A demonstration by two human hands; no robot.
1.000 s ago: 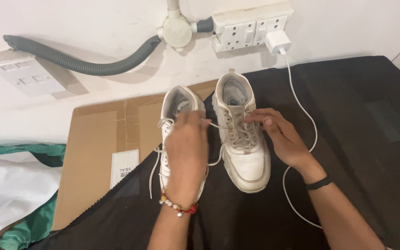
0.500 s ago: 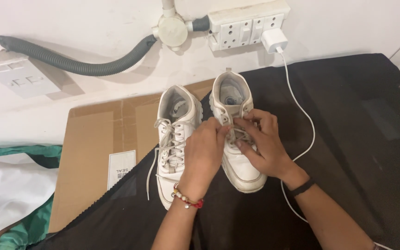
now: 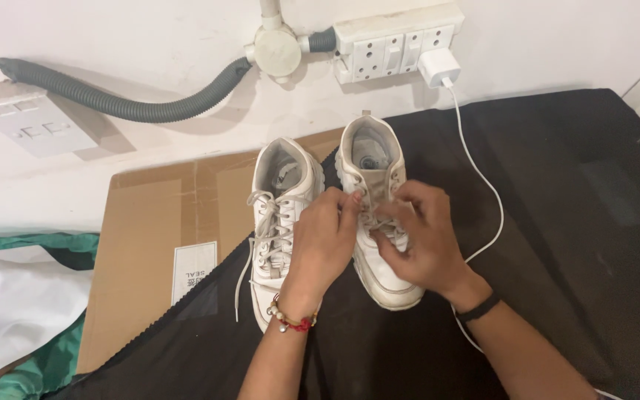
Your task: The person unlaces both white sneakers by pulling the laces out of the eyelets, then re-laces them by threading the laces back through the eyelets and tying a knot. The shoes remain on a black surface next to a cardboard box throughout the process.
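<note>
Two white lace-up shoes stand side by side on a black cloth (image 3: 572, 222), toes toward me. My left hand (image 3: 320, 241) and my right hand (image 3: 420, 237) meet over the right shoe (image 3: 373, 159), fingers pinched on its white laces at the middle eyelets. The left shoe (image 3: 281, 178) sits just left of my left hand, its laces loose and one end hanging down onto the cloth. A beaded bracelet is on my left wrist, a black band on my right.
A flattened cardboard box (image 3: 157, 230) lies under the cloth at left. A white charger (image 3: 438, 67) sits in a wall socket strip, its cable (image 3: 492, 200) trailing past the right shoe. A grey corrugated hose (image 3: 127, 104) runs along the wall. Green and white fabric (image 3: 16, 304) lies at far left.
My hands came together from apart onto the right shoe's laces. The left hand left the left shoe and moved right; the right hand moved in and down over the tongue.
</note>
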